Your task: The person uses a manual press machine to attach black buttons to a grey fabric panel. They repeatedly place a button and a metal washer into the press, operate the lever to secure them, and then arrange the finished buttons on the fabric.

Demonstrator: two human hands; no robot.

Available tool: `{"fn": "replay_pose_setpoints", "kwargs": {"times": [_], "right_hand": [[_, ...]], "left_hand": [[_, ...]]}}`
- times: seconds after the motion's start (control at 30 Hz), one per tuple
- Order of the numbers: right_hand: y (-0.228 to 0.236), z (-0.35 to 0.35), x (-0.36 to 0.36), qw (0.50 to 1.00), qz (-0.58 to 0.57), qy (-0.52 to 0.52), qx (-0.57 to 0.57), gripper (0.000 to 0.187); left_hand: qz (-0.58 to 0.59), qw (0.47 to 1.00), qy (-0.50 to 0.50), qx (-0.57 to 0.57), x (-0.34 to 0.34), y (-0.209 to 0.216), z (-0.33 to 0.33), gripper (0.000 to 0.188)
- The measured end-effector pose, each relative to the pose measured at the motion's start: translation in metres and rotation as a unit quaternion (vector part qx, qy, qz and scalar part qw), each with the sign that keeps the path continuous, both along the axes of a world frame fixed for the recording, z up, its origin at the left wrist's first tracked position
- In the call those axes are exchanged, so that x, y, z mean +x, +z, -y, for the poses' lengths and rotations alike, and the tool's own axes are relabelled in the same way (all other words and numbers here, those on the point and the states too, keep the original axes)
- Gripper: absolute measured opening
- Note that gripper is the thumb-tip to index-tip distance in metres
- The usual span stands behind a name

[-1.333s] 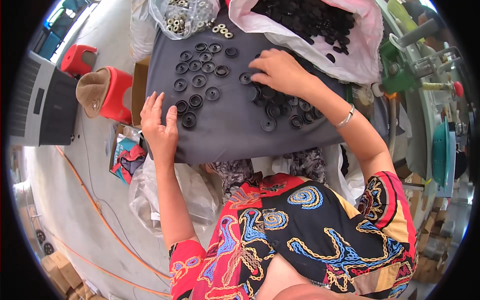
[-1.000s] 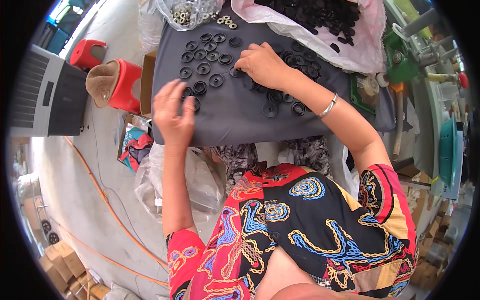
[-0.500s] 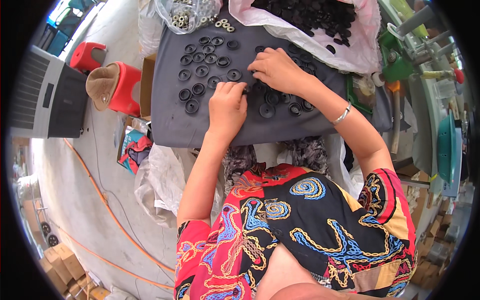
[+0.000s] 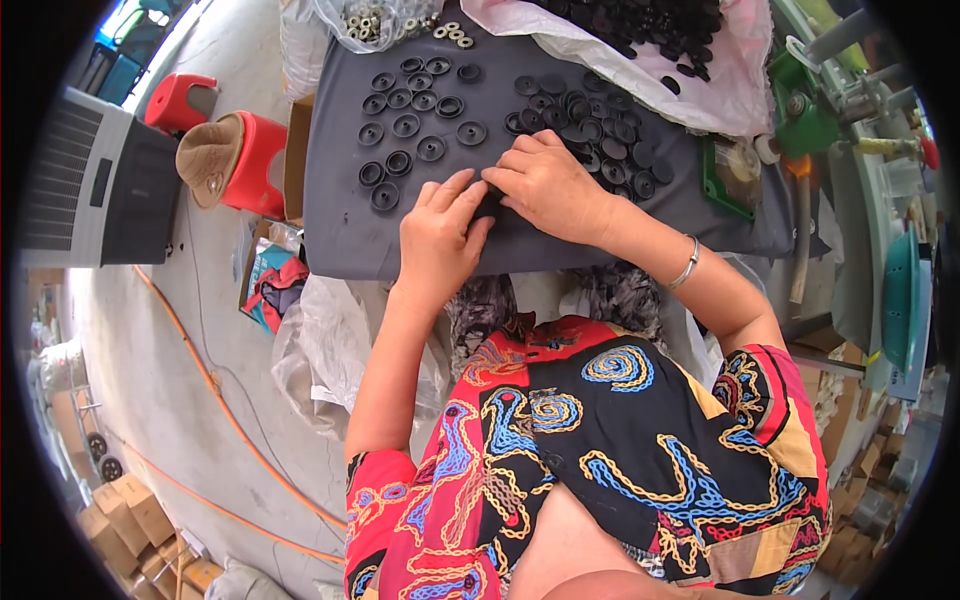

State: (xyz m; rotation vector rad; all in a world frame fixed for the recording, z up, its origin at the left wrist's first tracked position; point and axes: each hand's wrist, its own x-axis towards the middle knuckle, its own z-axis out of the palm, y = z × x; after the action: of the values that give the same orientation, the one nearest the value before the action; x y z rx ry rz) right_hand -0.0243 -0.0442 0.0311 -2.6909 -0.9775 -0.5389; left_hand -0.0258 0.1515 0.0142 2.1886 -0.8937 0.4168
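Observation:
My left hand and my right hand meet fingertip to fingertip above the near part of the dark grey table cover. Between them is a small black round part, mostly hidden by my fingers. The fingers of both hands are bent and closed at it. Left of my hands lie several black round caps with raised rims and hubs, spaced apart. Beyond my right hand is a loose heap of black discs, some overlapping.
A white sack of black discs lies at the far right. At the far left are a clear bag of metal rings and several loose rings. A green tray sits on the right, red stools on the left.
My right hand has moved from the disc heap nearer and left to my left hand. My left hand has shifted slightly left and nearer. The heap shows more fully now.

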Motion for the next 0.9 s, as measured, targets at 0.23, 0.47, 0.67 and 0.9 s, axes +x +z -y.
{"fn": "replay_pose_setpoints", "kwargs": {"times": [0.23, 0.47, 0.67, 0.9], "right_hand": [[0.003, -0.001, -0.009, 0.999, -0.015, -0.031, -0.016, 0.028], [0.002, -0.017, -0.012, 0.998, -0.057, -0.028, 0.002, 0.047], [-0.002, -0.035, -0.004, 0.997, -0.049, -0.043, -0.037, 0.028], [-0.003, -0.044, 0.011, 0.999, -0.016, -0.036, -0.012, 0.019]], "left_hand": [[-0.037, 0.998, -0.047, 0.022, 0.012, 0.006, -0.004, 0.041], [-0.267, 0.942, 0.051, -0.197, 0.022, 0.006, -0.027, 0.034], [-0.308, 0.904, 0.114, -0.273, 0.053, 0.016, -0.059, 0.027], [-0.096, 0.973, 0.200, -0.064, 0.110, -0.003, -0.090, 0.019]]}}
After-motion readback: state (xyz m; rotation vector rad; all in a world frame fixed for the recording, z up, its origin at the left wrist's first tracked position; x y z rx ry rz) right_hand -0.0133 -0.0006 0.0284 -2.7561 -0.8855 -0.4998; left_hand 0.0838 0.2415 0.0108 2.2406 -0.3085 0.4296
